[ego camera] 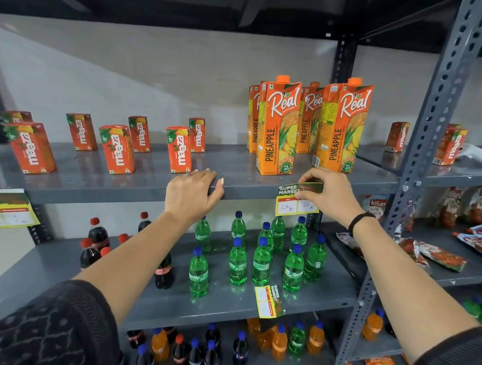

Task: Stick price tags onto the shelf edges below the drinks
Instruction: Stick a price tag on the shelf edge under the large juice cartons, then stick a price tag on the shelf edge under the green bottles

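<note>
Our right hand (325, 195) pinches the price tag (298, 200), lying lengthwise along the shelf edge (247, 192); our left hand (191, 195), fingers loosely spread, rests at nine o'clock.

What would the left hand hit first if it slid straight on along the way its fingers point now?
Probably the front Real pineapple carton. The left hand rests on the shelf edge, fingers pointing up and right; depth is unclear, so it may pass in front.

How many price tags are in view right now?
3. One price tag under the right hand on the top shelf edge, one tag at far left, one lying on the Sprite shelf. Others may be hidden.
</note>
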`<state>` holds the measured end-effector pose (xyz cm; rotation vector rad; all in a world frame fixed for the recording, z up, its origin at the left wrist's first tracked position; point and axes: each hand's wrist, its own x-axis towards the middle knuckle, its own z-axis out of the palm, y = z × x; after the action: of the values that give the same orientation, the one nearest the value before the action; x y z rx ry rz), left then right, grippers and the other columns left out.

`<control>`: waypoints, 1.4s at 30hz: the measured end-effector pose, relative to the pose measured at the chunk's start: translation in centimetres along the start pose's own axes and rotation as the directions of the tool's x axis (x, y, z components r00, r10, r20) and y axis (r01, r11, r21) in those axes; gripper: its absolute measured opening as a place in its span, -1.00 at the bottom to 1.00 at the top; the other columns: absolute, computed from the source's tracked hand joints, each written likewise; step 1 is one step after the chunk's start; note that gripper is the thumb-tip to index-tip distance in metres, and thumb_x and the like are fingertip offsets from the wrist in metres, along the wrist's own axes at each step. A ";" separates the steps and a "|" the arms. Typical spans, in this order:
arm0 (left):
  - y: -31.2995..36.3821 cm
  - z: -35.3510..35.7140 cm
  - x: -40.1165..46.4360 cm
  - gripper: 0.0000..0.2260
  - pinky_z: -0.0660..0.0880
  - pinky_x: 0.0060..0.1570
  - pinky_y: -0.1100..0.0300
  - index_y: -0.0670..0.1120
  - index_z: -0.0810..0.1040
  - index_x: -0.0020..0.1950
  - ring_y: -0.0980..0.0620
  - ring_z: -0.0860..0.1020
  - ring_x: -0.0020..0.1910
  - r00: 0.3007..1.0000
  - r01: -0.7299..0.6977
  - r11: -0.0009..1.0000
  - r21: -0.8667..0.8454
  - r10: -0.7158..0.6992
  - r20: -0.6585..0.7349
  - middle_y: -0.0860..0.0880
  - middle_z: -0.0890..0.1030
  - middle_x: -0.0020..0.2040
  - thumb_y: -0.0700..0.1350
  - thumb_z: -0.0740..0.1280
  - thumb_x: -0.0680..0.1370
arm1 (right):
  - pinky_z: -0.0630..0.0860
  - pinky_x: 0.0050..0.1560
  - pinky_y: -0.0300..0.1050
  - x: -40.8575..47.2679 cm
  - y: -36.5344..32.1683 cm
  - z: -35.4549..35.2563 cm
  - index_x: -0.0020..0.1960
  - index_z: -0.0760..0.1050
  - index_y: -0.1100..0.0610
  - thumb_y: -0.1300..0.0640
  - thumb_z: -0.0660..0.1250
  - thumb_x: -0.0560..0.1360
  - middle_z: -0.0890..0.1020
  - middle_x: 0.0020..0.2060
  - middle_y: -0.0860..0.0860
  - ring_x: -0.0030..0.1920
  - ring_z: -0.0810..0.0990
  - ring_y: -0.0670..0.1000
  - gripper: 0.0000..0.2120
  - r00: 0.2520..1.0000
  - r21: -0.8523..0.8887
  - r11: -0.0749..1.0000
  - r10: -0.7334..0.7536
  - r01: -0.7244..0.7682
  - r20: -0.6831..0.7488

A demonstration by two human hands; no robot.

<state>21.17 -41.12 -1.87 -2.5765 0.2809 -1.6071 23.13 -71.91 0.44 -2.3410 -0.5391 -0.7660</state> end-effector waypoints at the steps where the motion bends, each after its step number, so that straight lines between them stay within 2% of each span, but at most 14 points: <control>1: 0.0 0.0 -0.1 -0.61 0.28 -0.43 0.28 -0.08 0.65 -0.10 -0.02 0.61 -0.37 1.000 -0.002 1.000 0.000 0.002 -0.002 -0.01 0.69 -0.26 0.07 0.09 0.58 | 0.48 -0.08 -0.02 0.0 0.0 -0.2 -0.15 0.60 0.01 0.04 0.60 0.25 0.65 -0.16 -0.03 -0.11 0.59 0.03 -0.76 1.000 0.022 1.000 0.006 -0.006 0.017; 5: -0.1 0.1 0.1 -0.61 0.28 -0.43 0.28 -0.08 0.65 -0.10 -0.02 0.61 -0.36 1.000 0.004 1.000 -0.005 -0.004 0.004 -0.01 0.69 -0.26 0.07 0.09 0.58 | 0.52 -0.10 0.00 0.3 -0.2 0.0 -0.18 0.58 -0.01 -0.02 0.61 0.22 0.63 -0.18 -0.06 -0.13 0.57 0.01 -0.72 1.000 0.012 1.000 0.025 -0.025 0.010; 12: -0.2 -0.1 -0.1 -0.58 0.50 -0.37 0.14 -0.13 0.66 -0.02 -0.07 0.66 -0.23 0.996 0.005 0.999 -0.050 0.000 0.092 -0.06 0.72 -0.11 0.07 0.08 0.61 | 0.44 -0.14 -0.08 -0.5 -1.0 0.5 -0.14 0.56 0.04 -0.01 0.58 0.28 0.64 -0.16 -0.01 -0.11 0.55 0.03 -0.73 0.998 -0.054 0.998 0.038 -0.040 -0.052; 16: -0.4 -0.4 -0.4 -0.56 0.50 -0.19 0.03 -0.13 0.60 0.05 -0.10 0.63 -0.13 0.989 0.003 0.998 -0.056 0.005 0.145 -0.07 0.69 -0.04 0.11 0.03 0.64 | 0.40 0.11 0.03 -2.9 -1.9 1.6 0.12 0.54 0.08 0.10 0.53 0.34 0.61 0.07 0.06 0.13 0.49 0.12 -0.62 0.995 -0.151 0.988 0.023 -0.039 -0.102; 18: -0.4 -0.1 -2.0 -0.58 0.44 0.07 -0.03 -0.14 0.53 0.20 -0.12 0.58 0.06 0.990 -0.007 0.998 -0.065 0.016 0.143 -0.09 0.63 0.13 0.12 0.06 0.63 | 0.32 0.21 0.04 -5.4 -1.9 2.9 0.21 0.48 0.05 0.11 0.50 0.37 0.55 0.17 0.05 0.22 0.43 0.11 -0.56 0.974 -0.171 0.983 0.027 -0.067 -0.226; 20: -0.3 0.2 -4.0 -0.52 0.27 0.34 -0.10 -0.16 0.38 0.38 -0.15 0.44 0.29 0.989 -0.013 0.998 -0.053 0.021 0.148 -0.13 0.50 0.31 0.13 0.08 0.62 | 0.30 0.17 -0.01 -8.6 -1.7 4.5 0.17 0.46 0.03 0.12 0.46 0.41 0.51 0.14 0.04 0.18 0.41 0.08 -0.63 0.921 -0.157 0.980 0.053 -0.121 -0.385; 22: 0.1 0.4 -5.7 -0.46 0.06 0.48 -0.15 -0.17 0.22 0.49 -0.20 0.23 0.47 0.987 -0.005 0.997 -0.076 0.017 0.161 -0.17 0.32 0.47 0.12 0.11 0.60 | 0.31 0.11 -0.06 -11.7 -1.1 6.3 0.11 0.48 0.04 0.16 0.43 0.43 0.51 0.07 0.06 0.11 0.42 0.08 -0.72 0.881 -0.087 0.978 0.130 -0.189 -0.454; 25: 1.2 0.8 -8.9 -0.45 -0.04 0.49 -0.17 -0.14 0.16 0.51 -0.20 0.02 0.54 0.975 -0.017 0.988 -0.154 0.050 0.215 -0.19 0.07 0.57 0.06 0.14 0.58 | 0.32 0.03 -0.17 -15.5 0.2 9.1 0.01 0.53 0.09 0.26 0.40 0.44 0.55 -0.03 0.07 0.05 0.47 0.14 -0.82 0.886 0.027 0.956 0.280 -0.291 -0.368; 27: 2.1 1.4 -12.6 -0.51 -0.06 0.48 -0.19 -0.11 0.25 0.47 -0.17 0.06 0.54 0.950 -0.089 0.982 -0.169 0.135 0.280 -0.15 0.08 0.57 0.03 0.15 0.57 | 0.46 0.03 -0.03 -17.4 1.2 10.8 -0.06 0.57 0.14 0.28 0.39 0.44 0.60 -0.08 0.08 -0.01 0.53 0.16 -0.89 0.911 0.034 0.932 0.359 -0.360 -0.204; 30: 3.5 2.5 -17.9 -0.66 0.03 0.46 -0.23 -0.06 0.51 0.28 -0.15 0.29 0.46 0.888 -0.143 0.970 -0.196 0.213 0.407 -0.13 0.32 0.48 -0.04 0.26 0.52 | 0.56 -0.03 -0.01 -19.0 2.9 13.3 -0.11 0.61 0.12 0.27 0.40 0.42 0.65 -0.08 0.07 -0.07 0.61 0.12 -0.91 0.892 -0.036 0.896 0.444 -0.442 0.086; 33: 4.9 4.2 -20.8 -0.75 0.21 0.45 -0.16 -0.08 0.60 0.16 -0.15 0.43 0.34 0.780 -0.044 0.968 -0.246 0.187 0.598 -0.12 0.49 0.35 -0.08 0.27 0.52 | 0.57 0.00 -0.13 -19.0 4.8 15.3 -0.10 0.64 0.11 0.24 0.43 0.41 0.70 -0.19 0.05 -0.12 0.64 0.05 -0.91 0.781 -0.028 0.814 0.566 -0.581 0.263; 35: 5.8 5.4 -21.8 -0.75 0.41 0.29 -0.06 -0.12 0.56 0.15 -0.15 0.50 0.21 0.630 0.079 0.962 -0.261 0.155 0.761 -0.11 0.56 0.22 -0.08 0.19 0.57 | 0.53 0.01 -0.19 -19.0 6.5 16.8 -0.06 0.64 0.12 0.21 0.46 0.41 0.66 -0.27 0.02 -0.09 0.66 0.05 -0.89 0.704 -0.024 0.746 0.637 -0.665 0.314; 38: 6.4 6.8 -22.1 -0.75 0.53 -0.03 0.00 -0.12 0.53 0.06 -0.14 0.57 0.03 0.459 0.198 0.953 -0.228 0.115 0.881 -0.09 0.60 0.05 -0.07 0.10 0.61 | 0.53 0.03 -0.10 -19.2 8.4 18.9 0.05 0.60 0.12 0.05 0.47 0.43 0.67 -0.10 0.06 0.02 0.64 0.11 -0.76 0.631 -0.085 0.706 0.675 -0.703 0.382; 42: 6.9 8.5 -22.9 -0.72 0.53 0.03 0.00 -0.12 0.55 0.16 -0.18 0.58 0.04 0.305 0.205 0.963 -0.175 0.107 0.946 -0.13 0.63 0.08 -0.01 0.13 0.63 | 0.50 -0.09 -0.10 -18.7 10.0 21.0 -0.12 0.58 0.09 -0.09 0.46 0.40 0.67 -0.06 0.09 -0.08 0.60 0.11 -0.75 0.555 -0.090 0.638 0.723 -0.765 0.412</control>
<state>18.21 -43.37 -26.93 -3.1907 0.2898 0.2844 22.57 -68.83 -29.23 -2.3103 0.2945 0.1780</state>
